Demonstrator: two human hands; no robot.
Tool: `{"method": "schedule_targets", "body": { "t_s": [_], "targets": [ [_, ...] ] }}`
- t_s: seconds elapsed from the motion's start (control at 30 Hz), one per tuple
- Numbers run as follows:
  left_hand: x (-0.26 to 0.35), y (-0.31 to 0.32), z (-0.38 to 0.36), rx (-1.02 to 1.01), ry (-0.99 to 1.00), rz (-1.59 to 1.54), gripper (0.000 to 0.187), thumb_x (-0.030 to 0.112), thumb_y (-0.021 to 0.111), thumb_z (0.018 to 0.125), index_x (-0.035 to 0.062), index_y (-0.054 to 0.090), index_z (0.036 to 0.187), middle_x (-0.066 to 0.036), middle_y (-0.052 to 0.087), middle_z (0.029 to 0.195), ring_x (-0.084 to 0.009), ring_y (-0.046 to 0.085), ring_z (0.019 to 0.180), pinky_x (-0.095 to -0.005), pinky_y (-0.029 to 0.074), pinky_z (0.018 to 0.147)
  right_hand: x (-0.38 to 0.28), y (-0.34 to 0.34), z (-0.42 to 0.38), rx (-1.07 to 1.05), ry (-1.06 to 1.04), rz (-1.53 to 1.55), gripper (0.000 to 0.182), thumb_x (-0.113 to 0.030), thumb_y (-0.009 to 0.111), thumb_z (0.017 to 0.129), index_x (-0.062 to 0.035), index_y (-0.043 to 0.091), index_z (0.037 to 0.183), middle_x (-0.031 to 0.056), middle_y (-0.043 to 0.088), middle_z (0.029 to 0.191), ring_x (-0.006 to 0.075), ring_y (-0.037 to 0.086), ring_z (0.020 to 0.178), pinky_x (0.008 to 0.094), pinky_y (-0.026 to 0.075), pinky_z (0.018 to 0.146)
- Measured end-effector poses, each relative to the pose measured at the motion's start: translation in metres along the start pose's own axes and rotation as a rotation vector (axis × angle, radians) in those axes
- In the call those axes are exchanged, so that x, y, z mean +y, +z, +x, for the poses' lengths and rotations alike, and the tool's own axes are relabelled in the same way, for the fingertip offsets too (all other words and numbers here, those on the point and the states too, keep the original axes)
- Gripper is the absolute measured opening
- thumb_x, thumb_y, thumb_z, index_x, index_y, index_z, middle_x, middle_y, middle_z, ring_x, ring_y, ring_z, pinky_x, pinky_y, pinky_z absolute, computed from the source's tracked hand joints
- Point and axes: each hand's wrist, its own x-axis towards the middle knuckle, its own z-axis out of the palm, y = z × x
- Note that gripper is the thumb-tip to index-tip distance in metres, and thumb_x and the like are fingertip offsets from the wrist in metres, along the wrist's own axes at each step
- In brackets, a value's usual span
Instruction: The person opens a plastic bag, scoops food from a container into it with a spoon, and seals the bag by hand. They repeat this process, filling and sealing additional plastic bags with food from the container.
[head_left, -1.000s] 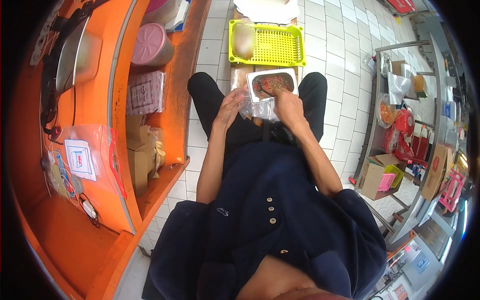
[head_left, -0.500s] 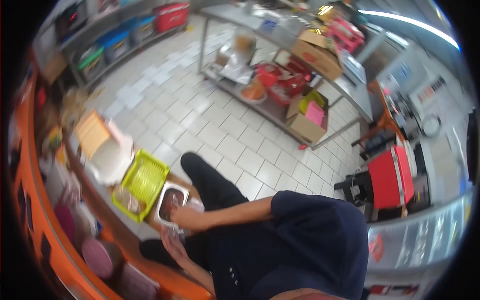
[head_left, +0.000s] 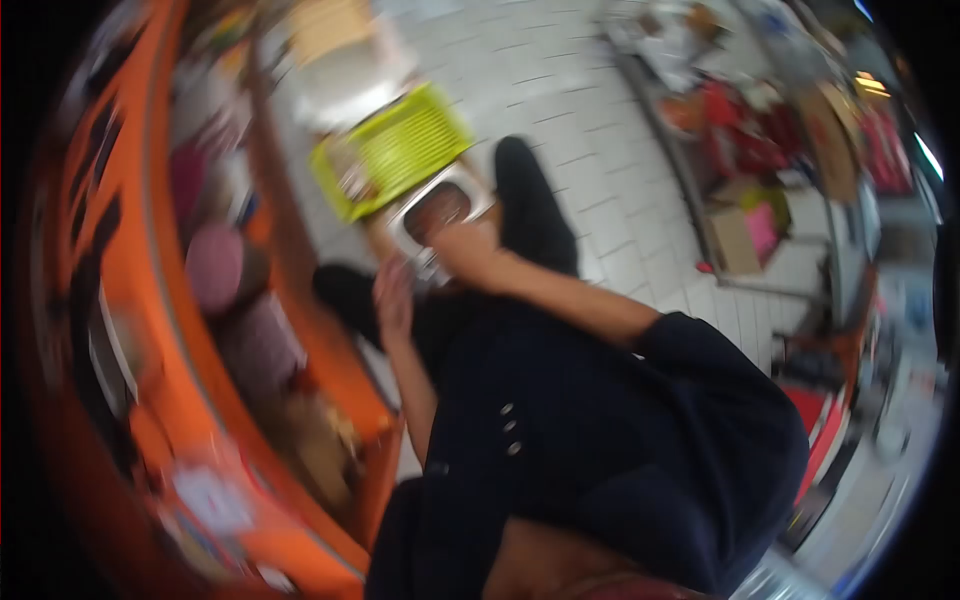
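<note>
A metal tray point(head_left: 477, 184) holds dark reddish-brown food point(head_left: 441, 208) in front of my lap. Over its near edge, my right hand point(head_left: 465, 254) is closed with fingers bent down; whatever they grip is hidden. My left hand point(head_left: 394, 298) is at the tray's near left, long fingers pointing up and blurred. Clear plastic point(head_left: 430, 270), seemingly a small bag, lies between the hands against my left fingertips. Just beyond the tray is a lime-green basket point(head_left: 415, 143) with a clear packed bag point(head_left: 350, 170) at its left end.
Past the basket stands a white container point(head_left: 355, 85) with a tan lid point(head_left: 330, 30). An orange shelf unit point(head_left: 215, 380) with pink containers point(head_left: 215, 268) runs along my left. At right, a metal table holds cardboard boxes point(head_left: 735, 235) and red goods point(head_left: 740, 130).
The view has swung, so the tray, basket and hands appear higher and further right. My right hand stays at the tray's near edge, with my left hand beside it.
</note>
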Motion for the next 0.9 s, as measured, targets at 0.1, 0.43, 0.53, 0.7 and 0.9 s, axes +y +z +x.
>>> {"method": "schedule_targets", "body": {
  "t_s": [0.1, 0.43, 0.53, 0.7, 0.9],
  "targets": [
    [0.000, 0.000, -0.006, -0.012, 0.033, 0.083, 0.037, 0.023, 0.064, 0.097, 0.0017, 0.057, 0.126, -0.012, 0.055, 0.142, -0.0235, 0.055, 0.125, -0.0393, 0.041, 0.109, 0.012, -0.007, 0.004, -0.061, 0.079, 0.090, 0.022, -0.009, 0.064, 0.079, -0.0050, 0.076, 0.097, 0.0202, 0.072, 0.086, 0.0362, 0.071, 0.084, 0.0471, 0.056, 0.072],
    [0.034, 0.039, -0.020, 0.145, 0.241, 0.354, 0.040, 0.016, 0.075, 0.090, 0.0006, 0.061, 0.125, -0.011, 0.066, 0.127, -0.0181, 0.062, 0.115, -0.0311, 0.046, 0.101, 0.122, -0.014, 0.004, -0.311, 0.328, 0.873, 0.019, -0.009, 0.060, 0.092, 0.0013, 0.071, 0.103, 0.0012, 0.067, 0.082, 0.0091, 0.053, 0.065, 0.0249, 0.043, 0.058],
    [0.045, 0.048, -0.018, 0.189, 0.300, 0.515, 0.044, 0.019, 0.080, 0.086, -0.0009, 0.062, 0.122, -0.010, 0.070, 0.116, -0.0176, 0.065, 0.106, -0.0302, 0.050, 0.095, 0.141, -0.024, -0.003, -0.394, 0.447, 1.012, 0.021, -0.012, 0.061, 0.092, -0.0022, 0.070, 0.109, -0.0004, 0.067, 0.084, 0.0054, 0.050, 0.064, 0.0220, 0.038, 0.056],
    [0.074, 0.080, -0.005, 0.080, 0.343, 1.023, 0.047, 0.027, 0.083, 0.081, 0.0004, 0.067, 0.116, -0.011, 0.071, 0.107, -0.0203, 0.067, 0.099, -0.0328, 0.051, 0.090, 0.159, -0.034, 0.004, -0.461, 0.334, 1.132, 0.024, -0.013, 0.061, 0.093, -0.0046, 0.070, 0.113, -0.0040, 0.064, 0.085, 0.0018, 0.041, 0.060, 0.0199, 0.031, 0.052],
    [0.082, 0.092, 0.026, -0.064, 0.357, 1.398, 0.050, 0.037, 0.083, 0.078, 0.0007, 0.072, 0.111, -0.015, 0.068, 0.102, -0.0289, 0.066, 0.098, -0.0364, 0.050, 0.089, 0.165, -0.067, 0.024, -0.551, 0.187, 1.048, 0.023, -0.008, 0.061, 0.091, -0.0066, 0.072, 0.111, -0.0039, 0.064, 0.084, 0.0032, 0.047, 0.065, 0.0203, 0.034, 0.054]
  ]
}}
